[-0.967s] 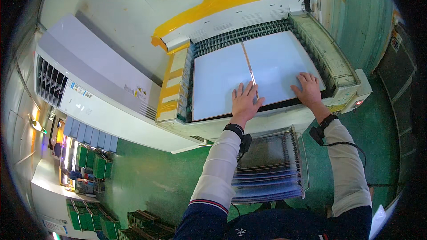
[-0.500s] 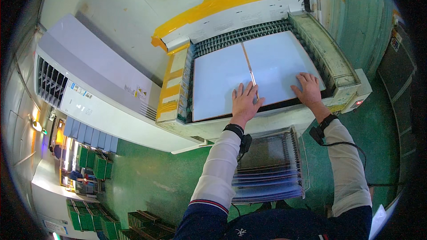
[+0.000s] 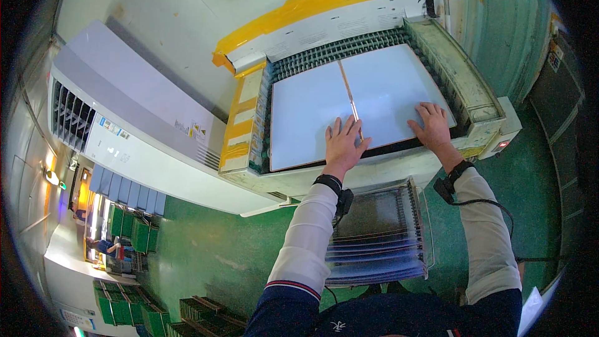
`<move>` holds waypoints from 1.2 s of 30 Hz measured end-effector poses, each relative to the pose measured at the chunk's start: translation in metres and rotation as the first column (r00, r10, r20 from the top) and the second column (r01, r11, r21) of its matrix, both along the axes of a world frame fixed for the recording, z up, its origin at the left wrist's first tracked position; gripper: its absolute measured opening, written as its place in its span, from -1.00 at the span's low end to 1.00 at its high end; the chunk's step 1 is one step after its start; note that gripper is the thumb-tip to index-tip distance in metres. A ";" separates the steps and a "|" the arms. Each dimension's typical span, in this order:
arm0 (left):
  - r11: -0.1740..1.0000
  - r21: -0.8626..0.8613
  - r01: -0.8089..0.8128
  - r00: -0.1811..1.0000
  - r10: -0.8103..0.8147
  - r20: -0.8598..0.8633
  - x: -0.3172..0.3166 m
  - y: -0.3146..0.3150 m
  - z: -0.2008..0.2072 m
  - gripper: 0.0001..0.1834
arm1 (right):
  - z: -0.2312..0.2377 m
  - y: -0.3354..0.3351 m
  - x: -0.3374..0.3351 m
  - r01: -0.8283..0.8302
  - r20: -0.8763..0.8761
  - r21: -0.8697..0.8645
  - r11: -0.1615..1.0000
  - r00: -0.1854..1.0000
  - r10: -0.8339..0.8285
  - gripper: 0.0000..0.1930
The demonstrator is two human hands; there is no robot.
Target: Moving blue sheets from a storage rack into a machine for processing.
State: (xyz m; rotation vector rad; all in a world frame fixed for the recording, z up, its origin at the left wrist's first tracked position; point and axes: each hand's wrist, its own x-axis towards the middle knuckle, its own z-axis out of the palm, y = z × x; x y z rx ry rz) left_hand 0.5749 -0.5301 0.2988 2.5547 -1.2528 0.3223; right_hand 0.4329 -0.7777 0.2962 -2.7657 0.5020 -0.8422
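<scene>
Two pale blue-white panels, the left panel [image 3: 306, 112] and the right panel [image 3: 393, 81], lie flat side by side on the rollers of a machine bed. Thin copper-coloured edges line the seam between them. My left hand [image 3: 342, 147] rests with fingers spread at the near end of the seam, mostly over the left panel. On the near right corner of the right panel lies my right hand [image 3: 433, 127], fingers apart and palm down. Neither hand grasps anything. Both wrists wear black straps with small devices.
Dark ridged rollers [image 3: 337, 47] show behind the panels, between raised side walls. Below my hands stands a rack [image 3: 377, 237] holding several upright panels. A white air conditioner [image 3: 143, 118] lies along the left. Green racks and a person [image 3: 107, 247] are far left.
My hands and the two panels hold the same place. Far off at the left, the person has shifted posture.
</scene>
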 end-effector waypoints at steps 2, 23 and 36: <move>1.000 0.002 -0.002 1.000 0.002 0.000 0.000 0.001 0.000 -0.35 | 0.000 0.000 0.001 -0.002 0.004 -0.002 1.000 1.000 0.002 -0.47; 1.000 -0.005 -0.006 1.000 0.006 0.007 0.000 0.001 -0.001 -0.35 | -0.002 0.000 0.000 -0.025 0.022 -0.012 1.000 0.999 0.025 -0.48; 1.000 0.002 -0.017 1.000 0.017 0.004 0.000 -0.001 -0.002 -0.35 | -0.002 -0.001 0.001 -0.006 0.004 -0.012 1.000 1.000 0.006 -0.50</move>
